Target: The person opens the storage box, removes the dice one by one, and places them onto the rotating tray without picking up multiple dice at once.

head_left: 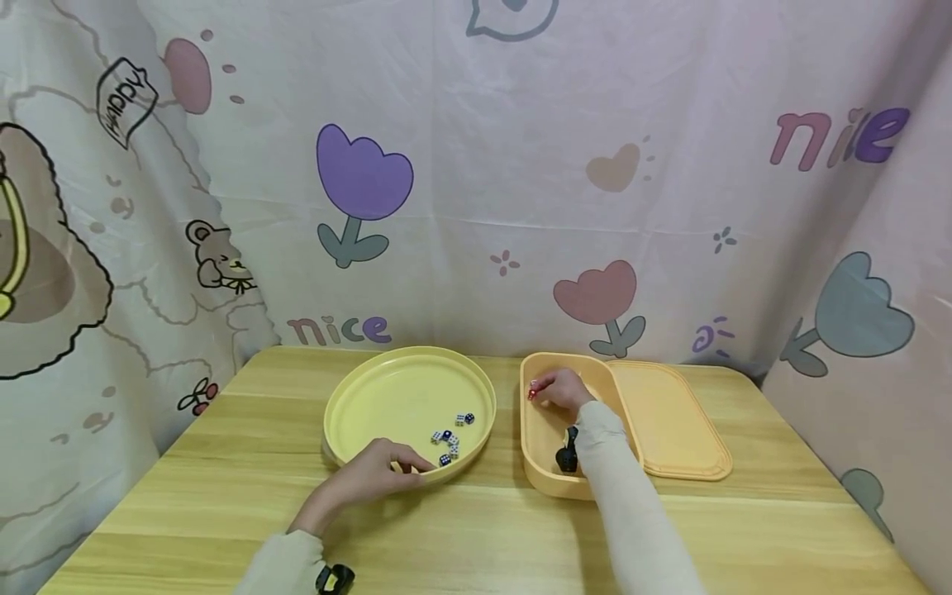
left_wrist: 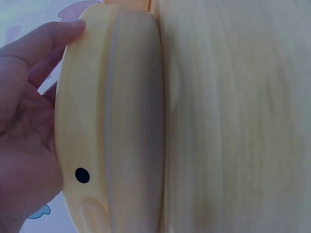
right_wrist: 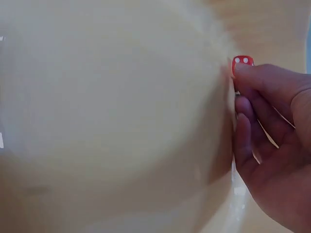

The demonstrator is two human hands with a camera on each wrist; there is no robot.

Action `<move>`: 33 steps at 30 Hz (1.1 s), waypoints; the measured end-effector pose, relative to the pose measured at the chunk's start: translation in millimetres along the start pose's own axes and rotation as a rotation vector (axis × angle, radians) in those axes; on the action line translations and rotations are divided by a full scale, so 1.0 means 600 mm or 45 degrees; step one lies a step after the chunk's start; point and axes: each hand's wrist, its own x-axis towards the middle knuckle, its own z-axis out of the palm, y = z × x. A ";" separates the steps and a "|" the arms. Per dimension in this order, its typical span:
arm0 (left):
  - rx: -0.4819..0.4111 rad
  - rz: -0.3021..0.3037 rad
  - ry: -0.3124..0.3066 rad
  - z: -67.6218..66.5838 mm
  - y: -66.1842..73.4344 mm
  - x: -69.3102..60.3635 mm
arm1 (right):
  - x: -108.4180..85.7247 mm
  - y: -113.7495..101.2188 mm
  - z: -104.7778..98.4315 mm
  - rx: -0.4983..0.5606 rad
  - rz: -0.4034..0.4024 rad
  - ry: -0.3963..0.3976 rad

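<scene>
My left hand (head_left: 375, 471) grips the near rim of a round yellow tray (head_left: 394, 388). In the left wrist view the thumb lies on the outer side wall of the tray (left_wrist: 87, 121), and the other fingers are partly hidden behind it. Several white and dark blue dice (head_left: 445, 460) lie in the tray's near right part. Inside the orange rectangular box (head_left: 558, 487), my right hand (head_left: 567, 388) pinches a red die (head_left: 532, 394) by the left wall. White pips show on the die (right_wrist: 243, 60) in the right wrist view, above the thumb tip.
A flat orange lid (head_left: 677, 421) lies on the wooden table (head_left: 476, 529), just right of the box. A patterned curtain (head_left: 476, 207) hangs behind the table and along both sides. Black devices (head_left: 568, 456) sit at both wrists.
</scene>
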 end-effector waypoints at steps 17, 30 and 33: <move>-0.006 -0.011 0.010 0.002 0.000 0.001 | -0.020 -0.040 -0.061 0.099 -0.129 -0.227; 0.007 0.001 0.007 0.003 -0.003 0.002 | -0.068 -0.096 -0.075 0.091 -0.263 0.011; 0.010 0.002 0.008 0.003 -0.004 0.002 | -0.083 -0.111 -0.063 0.066 -0.321 0.069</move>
